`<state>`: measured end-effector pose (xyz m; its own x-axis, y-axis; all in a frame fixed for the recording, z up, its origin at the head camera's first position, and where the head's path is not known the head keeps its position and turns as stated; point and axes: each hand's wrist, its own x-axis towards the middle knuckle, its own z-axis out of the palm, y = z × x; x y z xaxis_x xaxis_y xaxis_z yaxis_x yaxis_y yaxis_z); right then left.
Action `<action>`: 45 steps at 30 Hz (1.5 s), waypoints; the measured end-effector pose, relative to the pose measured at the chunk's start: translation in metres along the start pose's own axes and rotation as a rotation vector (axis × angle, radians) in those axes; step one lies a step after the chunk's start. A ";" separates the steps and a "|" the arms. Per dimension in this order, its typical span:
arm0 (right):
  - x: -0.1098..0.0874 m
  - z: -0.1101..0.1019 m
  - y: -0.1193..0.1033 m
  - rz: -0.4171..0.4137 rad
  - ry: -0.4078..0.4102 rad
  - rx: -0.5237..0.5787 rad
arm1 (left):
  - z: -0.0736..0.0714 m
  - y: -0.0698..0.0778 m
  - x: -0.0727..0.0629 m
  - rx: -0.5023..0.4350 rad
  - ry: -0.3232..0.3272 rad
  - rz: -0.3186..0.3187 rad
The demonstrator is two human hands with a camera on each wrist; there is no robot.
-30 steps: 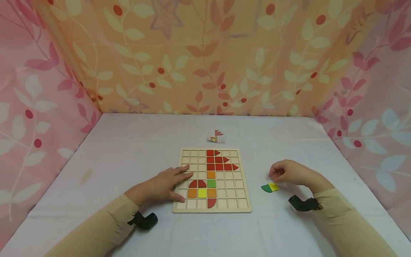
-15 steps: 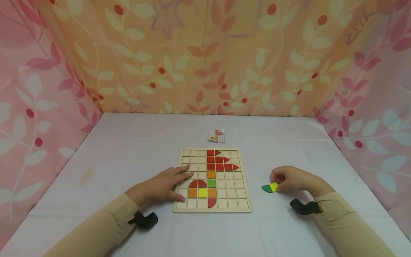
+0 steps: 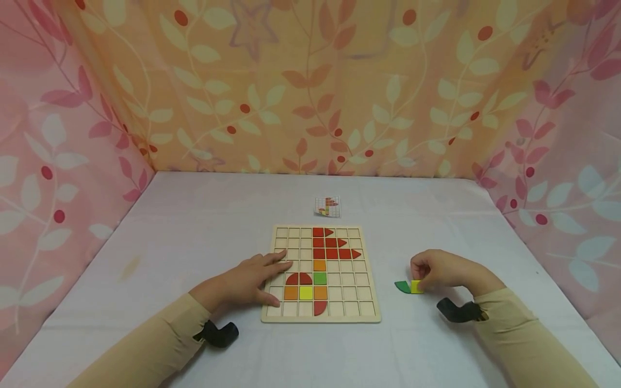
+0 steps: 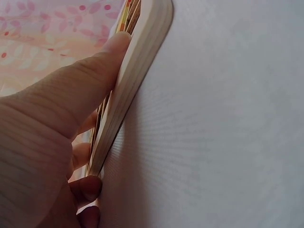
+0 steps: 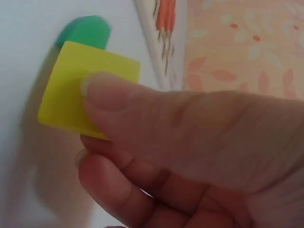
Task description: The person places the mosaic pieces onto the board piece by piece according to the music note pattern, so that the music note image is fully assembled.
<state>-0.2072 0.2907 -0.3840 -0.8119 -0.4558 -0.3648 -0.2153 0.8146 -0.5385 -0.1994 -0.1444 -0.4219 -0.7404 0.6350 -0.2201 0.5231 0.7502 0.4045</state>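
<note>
My right hand (image 3: 443, 271) pinches a yellow square tile (image 3: 415, 286) right of the board. In the right wrist view the thumb lies on the upper face of the yellow tile (image 5: 66, 92), with curled fingers below it. A green quarter-round tile (image 3: 401, 287) lies on the table just left of the yellow one. My left hand (image 3: 242, 281) rests on the left edge of a wooden grid board (image 3: 350, 293), fingers spread. The left wrist view has the thumb (image 4: 102, 61) on the board's rim. Red, orange, green and yellow tiles sit in several board cells.
A small printed card (image 3: 328, 206) with a coloured grid picture lies beyond the board. White cloth (image 3: 194, 215) covers the table. Patterned curtains (image 3: 310, 91) stand at the back and both sides. A black device (image 3: 458, 311) sticks out from each wrist.
My right hand has come down onto the yellow tile and pinched it. A small gap now separates that tile from the green one. The left hand stays in place.
</note>
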 end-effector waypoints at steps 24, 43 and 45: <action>0.043 0.033 -0.104 -0.221 0.001 0.017 | -0.002 0.001 0.000 0.011 0.023 0.038; 0.068 0.080 -0.149 -0.327 0.002 0.053 | -0.001 -0.004 -0.001 0.025 0.047 0.083; 0.070 0.084 -0.152 -0.334 0.001 0.057 | 0.000 -0.004 -0.001 0.025 0.046 0.084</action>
<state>-0.1864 0.1051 -0.3916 -0.7023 -0.6935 -0.1606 -0.4385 0.5991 -0.6699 -0.2008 -0.1481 -0.4230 -0.7116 0.6874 -0.1451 0.5943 0.6992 0.3974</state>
